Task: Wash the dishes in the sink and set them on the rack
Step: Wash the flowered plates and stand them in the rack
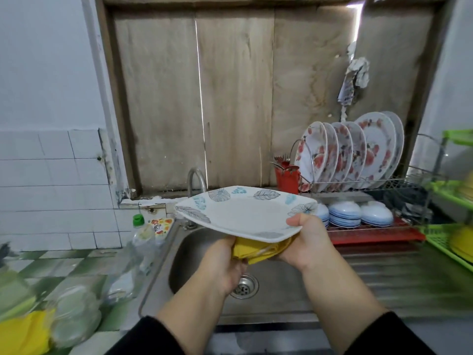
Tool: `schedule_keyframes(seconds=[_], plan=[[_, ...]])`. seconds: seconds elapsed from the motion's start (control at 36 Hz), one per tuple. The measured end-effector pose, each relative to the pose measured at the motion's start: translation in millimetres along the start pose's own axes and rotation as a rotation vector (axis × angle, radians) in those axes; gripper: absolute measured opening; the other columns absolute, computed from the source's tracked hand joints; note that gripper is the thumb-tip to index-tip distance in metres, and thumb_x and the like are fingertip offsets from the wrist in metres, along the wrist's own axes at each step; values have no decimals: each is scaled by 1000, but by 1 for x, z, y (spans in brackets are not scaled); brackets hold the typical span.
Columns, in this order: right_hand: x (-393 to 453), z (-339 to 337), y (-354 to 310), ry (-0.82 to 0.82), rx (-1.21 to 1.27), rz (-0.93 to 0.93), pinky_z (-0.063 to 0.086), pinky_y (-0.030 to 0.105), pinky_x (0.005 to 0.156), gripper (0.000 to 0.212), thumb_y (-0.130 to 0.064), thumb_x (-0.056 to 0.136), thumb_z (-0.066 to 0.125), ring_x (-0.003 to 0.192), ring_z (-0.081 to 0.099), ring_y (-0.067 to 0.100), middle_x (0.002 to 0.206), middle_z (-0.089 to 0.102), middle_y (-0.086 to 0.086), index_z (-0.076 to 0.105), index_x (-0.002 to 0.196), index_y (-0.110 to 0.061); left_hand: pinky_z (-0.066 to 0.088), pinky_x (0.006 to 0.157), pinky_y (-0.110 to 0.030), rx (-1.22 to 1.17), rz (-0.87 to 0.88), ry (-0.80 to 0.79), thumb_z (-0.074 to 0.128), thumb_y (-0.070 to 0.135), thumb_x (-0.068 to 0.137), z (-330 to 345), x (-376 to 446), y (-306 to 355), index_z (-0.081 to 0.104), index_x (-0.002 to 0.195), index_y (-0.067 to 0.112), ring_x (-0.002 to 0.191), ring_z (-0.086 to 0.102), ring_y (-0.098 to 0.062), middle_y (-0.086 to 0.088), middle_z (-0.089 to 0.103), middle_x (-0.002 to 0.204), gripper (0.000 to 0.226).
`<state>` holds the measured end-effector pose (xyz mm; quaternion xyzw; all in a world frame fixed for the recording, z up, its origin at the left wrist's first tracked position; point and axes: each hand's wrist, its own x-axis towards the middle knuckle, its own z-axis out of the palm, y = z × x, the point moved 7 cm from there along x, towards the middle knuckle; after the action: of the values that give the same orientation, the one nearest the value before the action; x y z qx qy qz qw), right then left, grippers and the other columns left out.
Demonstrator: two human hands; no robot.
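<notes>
A square white plate with grey and blue leaf prints hovers level over the steel sink. My right hand grips its near right corner, thumb on top of the rim. Under the plate my left hand holds a yellow cloth against the underside. The dish rack stands at the right, with several floral plates upright in it.
A curved tap rises behind the sink. A green-capped soap bottle and clear containers sit on the left counter. Stacked white and blue bowls lie on a red tray below the rack. Green shelves stand far right.
</notes>
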<state>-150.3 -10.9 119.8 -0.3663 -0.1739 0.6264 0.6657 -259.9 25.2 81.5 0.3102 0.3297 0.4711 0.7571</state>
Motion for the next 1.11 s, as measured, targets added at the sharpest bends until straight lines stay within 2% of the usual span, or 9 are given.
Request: schedule_keyframes(seconds=[0.11,0.22,0.31,0.44,0.58,0.83,0.94,1.03,1.11], plan=[[-10,-14,-7,112,-18,-73,36,42,97,52,-7,55,39,111,58,35,122,63,14,60,102,-10,54,45,-25,-61,36,0,39,16,101,-4,-2,7,56,124,4,60,70,-18,-11,71,90,31],[-25,-32,-16,158,10,-150,40,48,97,46,-3,77,35,115,56,38,122,63,18,57,117,-8,55,48,-25,-112,52,11,37,18,102,-10,0,10,49,133,6,76,65,-21,-10,66,99,35],[-43,-42,-27,198,66,-230,41,58,99,29,0,87,32,110,58,41,113,63,20,56,102,-8,54,46,-24,-84,67,-38,41,20,101,-4,-2,8,53,125,6,65,69,-18,-8,68,91,31],[-73,-61,-50,276,20,-341,46,54,87,21,3,92,36,82,62,32,90,66,15,55,91,-7,51,43,-21,-76,85,-109,39,16,101,5,0,6,55,122,11,56,69,-12,-2,73,73,27],[-107,-87,-80,392,-37,-469,48,54,86,22,4,90,40,83,63,31,94,66,13,57,93,-10,55,47,-23,-72,65,-147,36,17,102,18,7,3,46,135,10,79,63,-18,-6,64,97,35],[-165,-129,-168,548,-110,-702,44,57,95,21,7,87,40,105,59,39,113,62,21,56,93,-5,55,53,-29,34,174,-254,31,18,104,75,23,14,44,130,19,80,57,-17,-9,56,116,30],[-180,-141,-207,596,-158,-773,47,51,84,25,7,88,36,81,60,31,93,63,15,52,103,-6,52,60,-32,80,209,-299,30,18,104,114,31,14,43,136,16,79,57,-18,-4,61,98,35],[-186,-153,-236,693,-227,-816,48,51,87,18,4,88,42,74,57,29,81,59,13,53,97,-6,48,62,-33,103,206,-325,31,18,104,150,36,11,41,140,17,80,57,-17,-7,60,107,38],[-184,-167,-265,759,-267,-846,51,43,72,20,3,86,45,72,57,29,81,59,13,54,102,-6,54,50,-27,106,200,-394,33,17,103,193,41,7,39,142,16,79,58,-18,-9,59,113,39]])
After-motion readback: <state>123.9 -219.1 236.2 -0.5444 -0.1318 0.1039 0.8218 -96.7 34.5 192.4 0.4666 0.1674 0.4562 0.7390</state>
